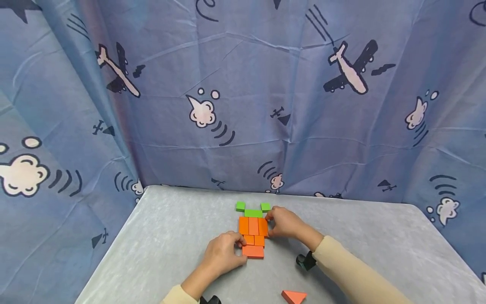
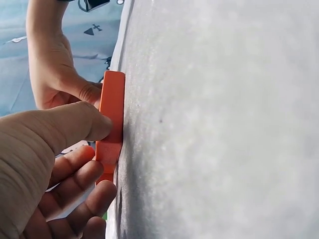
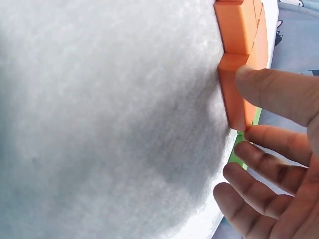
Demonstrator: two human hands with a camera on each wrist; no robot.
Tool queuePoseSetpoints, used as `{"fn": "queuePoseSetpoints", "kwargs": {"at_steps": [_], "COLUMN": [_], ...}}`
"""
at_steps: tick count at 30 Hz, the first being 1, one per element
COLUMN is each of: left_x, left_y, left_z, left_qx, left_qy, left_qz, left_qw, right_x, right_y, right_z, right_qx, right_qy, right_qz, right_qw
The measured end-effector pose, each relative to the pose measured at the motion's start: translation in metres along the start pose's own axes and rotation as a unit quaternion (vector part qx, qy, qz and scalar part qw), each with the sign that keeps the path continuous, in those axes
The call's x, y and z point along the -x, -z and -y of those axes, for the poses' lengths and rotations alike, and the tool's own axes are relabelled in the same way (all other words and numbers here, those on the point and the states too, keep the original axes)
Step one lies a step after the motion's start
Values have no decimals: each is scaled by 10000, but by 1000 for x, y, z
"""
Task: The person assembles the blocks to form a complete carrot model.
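Observation:
Flat on the table lies a figure of orange, red-orange and green blocks. My left hand point(image 1: 225, 254) is at its near left corner, thumb and forefinger pinching the long red-orange block point(image 1: 252, 252) at the near end. In the left wrist view the thumb presses that block's front face. Along the figure's right side, my right hand point(image 1: 285, 223) holds the upright-lying orange block point(image 1: 263, 226) between thumb and forefinger, other fingers spread. Two small orange blocks point(image 1: 248, 240) sit between the near block and the wider orange row.
A green bar point(image 1: 253, 213) tops the figure, with small green blocks point(image 1: 240, 206) at its far corners. A red-orange triangular block point(image 1: 294, 296) lies apart near the front. The pale table point(image 1: 182, 215) backs onto a blue printed curtain point(image 1: 243, 169).

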State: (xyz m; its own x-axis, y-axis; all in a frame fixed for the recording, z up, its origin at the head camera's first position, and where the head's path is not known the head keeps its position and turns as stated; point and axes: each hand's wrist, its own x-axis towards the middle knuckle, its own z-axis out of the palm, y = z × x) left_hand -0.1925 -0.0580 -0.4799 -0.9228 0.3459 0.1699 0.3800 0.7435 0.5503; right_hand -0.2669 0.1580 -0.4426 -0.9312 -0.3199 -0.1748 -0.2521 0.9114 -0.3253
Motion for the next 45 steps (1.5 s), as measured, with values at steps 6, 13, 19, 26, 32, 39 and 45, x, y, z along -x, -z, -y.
{"fn": "queuePoseSetpoints", "kwargs": {"at_steps": [6, 13, 19, 26, 32, 39, 45], "left_x": [-1, -1, 9, 24, 32, 34, 31], "left_y": [0, 2, 2, -5, -19, -37, -47], "left_z": [-2, -3, -16, -47, -67, -83, -91], "left_qx": [-67, -158, -58, 848, 1502, 1744, 1741], "left_qy": [0, 73, 12, -144, -168, -196, -187], "left_qz": [-38, 1, 101, 733, 1362, 1804, 1906], "left_qw": [10000, 9998, 9999, 9936, 9791, 9678, 9659], "right_x": [-1, -1, -1, -1, 0, 1, -1], "right_y": [0, 1, -1, 2, 3, 5, 4], "right_z": [-1, -1, -2, -4, -4, -3, -3], "right_qx": [24, 49, 99, 256, 324, 216, 162], "right_qy": [-25, -49, 126, 364, 396, 283, 169], "right_qz": [17, 61, 21, -159, -145, -52, 38], "right_qw": [10000, 10000, 9999, 9989, 9986, 9994, 9997]}}
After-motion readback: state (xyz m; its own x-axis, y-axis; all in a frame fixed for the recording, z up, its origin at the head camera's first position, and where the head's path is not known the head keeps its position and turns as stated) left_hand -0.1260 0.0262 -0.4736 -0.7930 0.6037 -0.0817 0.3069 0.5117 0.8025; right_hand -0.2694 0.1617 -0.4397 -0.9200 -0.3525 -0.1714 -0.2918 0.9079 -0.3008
